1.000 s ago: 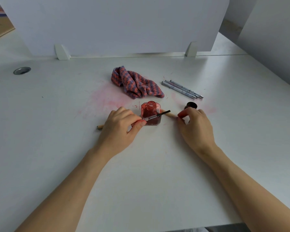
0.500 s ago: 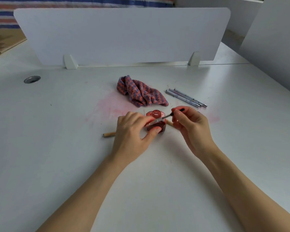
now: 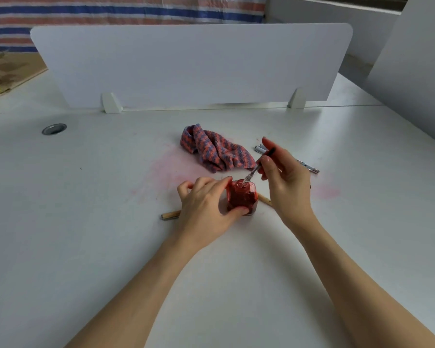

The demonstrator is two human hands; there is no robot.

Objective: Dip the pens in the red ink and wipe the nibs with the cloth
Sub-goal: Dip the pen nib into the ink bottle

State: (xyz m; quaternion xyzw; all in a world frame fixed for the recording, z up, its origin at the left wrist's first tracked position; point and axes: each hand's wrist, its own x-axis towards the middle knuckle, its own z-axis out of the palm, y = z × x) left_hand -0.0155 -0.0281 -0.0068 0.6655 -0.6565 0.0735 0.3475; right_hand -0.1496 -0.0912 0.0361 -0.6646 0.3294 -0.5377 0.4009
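Note:
A small glass bottle of red ink point(image 3: 241, 197) stands open on the white table point(image 3: 86, 222). My left hand point(image 3: 206, 204) grips it from the left side. My right hand point(image 3: 284, 177) holds a thin dip pen point(image 3: 258, 165) tilted, with the nib down in the bottle's mouth. The crumpled red-and-blue striped cloth point(image 3: 216, 149) lies just behind the bottle. Several silver pens point(image 3: 309, 167) lie to the right, mostly hidden by my right hand. A wooden-handled pen point(image 3: 171, 214) lies flat under my hands, its other end showing right of the bottle.
A white divider panel point(image 3: 191, 66) stands across the back of the table. A round metal cable port point(image 3: 53, 128) sits at the far left. Pink ink smears point(image 3: 166, 169) stain the table left of the cloth and right of my right hand.
My right hand took the dip pen from my left and tilted its nib down into the bottle. My left hand moved onto the bottle. The camera view tipped upward.

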